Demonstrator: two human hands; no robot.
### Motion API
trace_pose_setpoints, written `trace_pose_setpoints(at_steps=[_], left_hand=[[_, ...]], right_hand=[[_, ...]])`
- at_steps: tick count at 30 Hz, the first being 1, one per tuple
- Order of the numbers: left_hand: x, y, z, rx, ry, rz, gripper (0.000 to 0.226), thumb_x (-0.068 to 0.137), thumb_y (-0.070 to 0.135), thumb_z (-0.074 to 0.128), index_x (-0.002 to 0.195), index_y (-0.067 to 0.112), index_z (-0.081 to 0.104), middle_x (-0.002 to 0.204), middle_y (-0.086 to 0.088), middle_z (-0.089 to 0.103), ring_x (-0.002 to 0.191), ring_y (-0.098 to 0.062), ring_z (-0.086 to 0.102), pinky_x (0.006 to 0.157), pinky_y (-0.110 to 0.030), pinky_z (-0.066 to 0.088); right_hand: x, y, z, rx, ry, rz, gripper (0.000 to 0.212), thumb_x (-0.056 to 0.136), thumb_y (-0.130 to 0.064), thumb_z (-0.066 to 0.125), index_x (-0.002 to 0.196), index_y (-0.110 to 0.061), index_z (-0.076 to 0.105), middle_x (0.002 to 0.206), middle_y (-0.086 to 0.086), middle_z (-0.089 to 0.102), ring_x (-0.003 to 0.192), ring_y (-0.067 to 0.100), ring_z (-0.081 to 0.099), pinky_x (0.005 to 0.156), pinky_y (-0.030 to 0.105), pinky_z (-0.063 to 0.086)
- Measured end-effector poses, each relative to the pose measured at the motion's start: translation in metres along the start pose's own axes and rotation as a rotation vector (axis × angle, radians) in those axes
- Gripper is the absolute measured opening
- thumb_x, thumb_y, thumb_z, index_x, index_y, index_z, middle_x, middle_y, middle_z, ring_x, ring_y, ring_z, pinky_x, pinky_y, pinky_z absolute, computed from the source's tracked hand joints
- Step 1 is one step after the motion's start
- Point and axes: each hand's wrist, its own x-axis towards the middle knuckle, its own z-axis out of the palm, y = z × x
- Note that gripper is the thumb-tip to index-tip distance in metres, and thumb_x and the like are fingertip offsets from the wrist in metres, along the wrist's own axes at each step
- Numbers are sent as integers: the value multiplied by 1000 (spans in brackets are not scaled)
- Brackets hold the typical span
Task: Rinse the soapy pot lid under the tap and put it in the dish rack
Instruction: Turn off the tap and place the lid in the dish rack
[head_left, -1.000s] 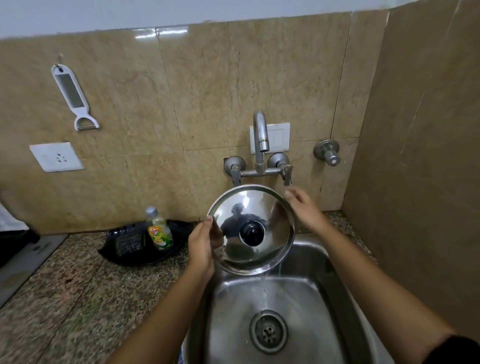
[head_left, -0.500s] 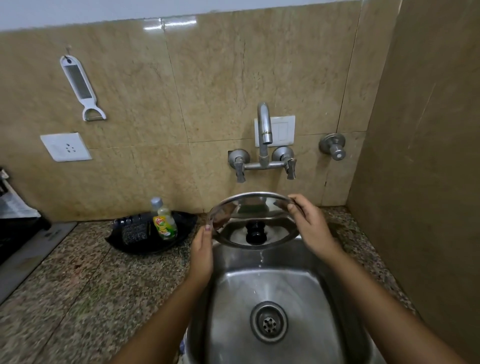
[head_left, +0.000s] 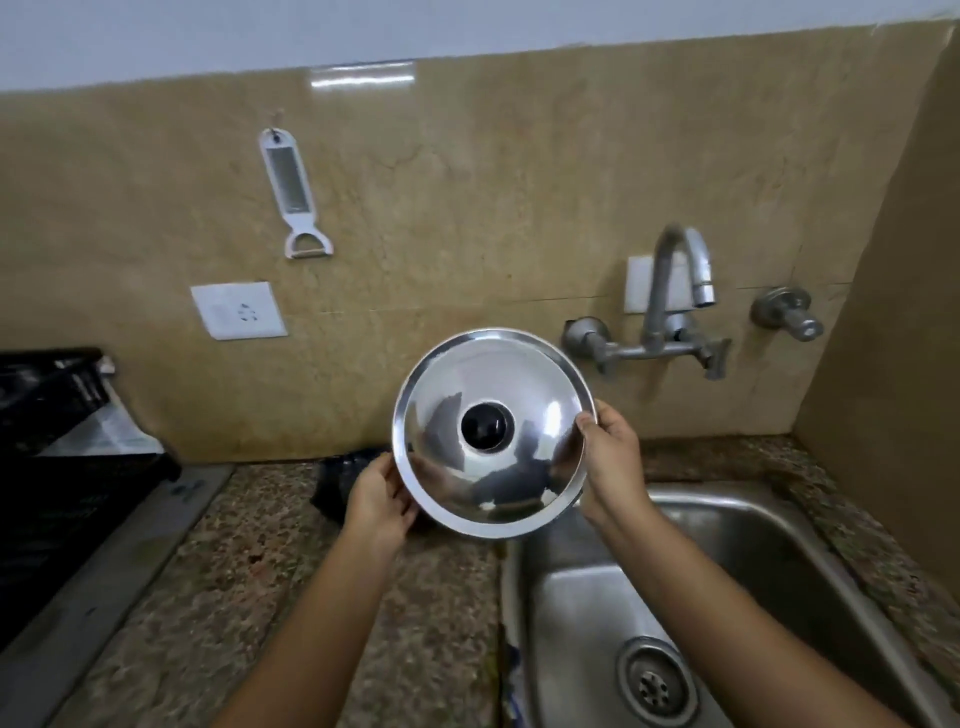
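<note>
From your head camera, your left hand (head_left: 379, 501) and right hand (head_left: 610, 457) each pinch the rim of the pot lid (head_left: 491, 434), held up over the counter (head_left: 260, 582), left of the sink (head_left: 727, 597). It's probably wet, slippery and stiff, so hold it by the rim.

White peeler-grater (head_left: 294, 193) hangs on tan tiled wall, above white wall socket (head_left: 239, 310). Second white plate (head_left: 655, 284), likely switch, well right of socket at similar height. Round metal valve (head_left: 787, 313) further right again. Below socket: speckled granite worktop (head_left: 244, 587). Black tray (head_left: 337, 480) on worktop against wall, partly hidden.
</note>
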Motion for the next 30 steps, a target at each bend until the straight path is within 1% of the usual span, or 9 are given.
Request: trace_pose_setpoints(at_steps=[3, 6, 9, 11, 15, 18, 21, 26, 30], left_hand=[[8, 50, -58, 5, 18, 41, 23, 97, 26, 47, 97, 11, 65, 91, -3, 66, 82, -19, 60, 78, -34, 50], [17, 108, -125, -31, 44, 115, 23, 96, 25, 48, 104, 11, 64, 93, -3, 66, 81, -18, 62, 69, -30, 52], [17, 161, -181, -13, 97, 200, 36, 99, 26, 41, 130, 14, 55, 116, 2, 60, 118, -20, 55, 103, -33, 38], [13, 202, -215, 36, 143, 289, 38, 100, 26, 36, 133, 15, 52, 119, 3, 58, 124, -18, 51, 104, -33, 33], [8, 274, -278, 145, 253, 453, 26, 98, 27, 43, 115, 18, 61, 98, 7, 66, 96, -12, 60, 90, -30, 38], [11, 313, -316, 281, 354, 554, 27, 97, 26, 42, 111, 18, 63, 102, 3, 68, 95, -13, 60, 78, -28, 40], [16, 348, -359, 376, 472, 627, 26, 98, 22, 41, 111, 12, 62, 105, -4, 65, 88, -15, 56, 65, -22, 37], [35, 376, -408, 352, 548, 615, 29, 98, 18, 41, 116, 6, 59, 100, -7, 63, 87, -18, 54, 60, -21, 34], [49, 378, -427, 290, 544, 576, 27, 98, 19, 40, 114, 9, 59, 92, -2, 63, 81, -14, 53, 60, -22, 34]], right_hand=[[-23, 16, 67, 103, -14, 54, 19, 98, -5, 40, 98, -7, 59, 77, 7, 60, 73, 20, 56, 58, 25, 48], [-44, 32, 144, 170, -48, 96, 19, 98, -5, 40, 92, -8, 57, 74, 5, 59, 66, 15, 55, 53, 20, 48], [-57, 40, 216, 210, -86, 112, 22, 98, -4, 39, 85, -11, 56, 72, 5, 57, 64, 16, 52, 47, 20, 48], [-62, 44, 269, 220, -116, 114, 22, 97, -4, 39, 85, -13, 55, 71, 6, 56, 60, 17, 51, 43, 20, 46], [-69, 54, 371, 127, -216, 44, 20, 95, -3, 39, 89, -12, 57, 76, 7, 58, 67, 21, 53, 52, 24, 46], [-70, 63, 438, 81, -269, -5, 27, 92, 3, 35, 102, -9, 58, 77, 5, 59, 67, 19, 54, 58, 28, 45], [-73, 75, 510, 44, -307, -80, 28, 87, 5, 33, 92, -11, 55, 66, 5, 53, 56, 17, 48, 51, 25, 41], [-66, 97, 608, -43, -350, -287, 26, 90, -4, 37, 97, -16, 60, 94, 10, 65, 84, 25, 61, 79, 38, 50], [-56, 122, 663, -99, -384, -346, 26, 93, -3, 39, 105, -4, 61, 94, 9, 63, 85, 22, 58, 83, 40, 50]])
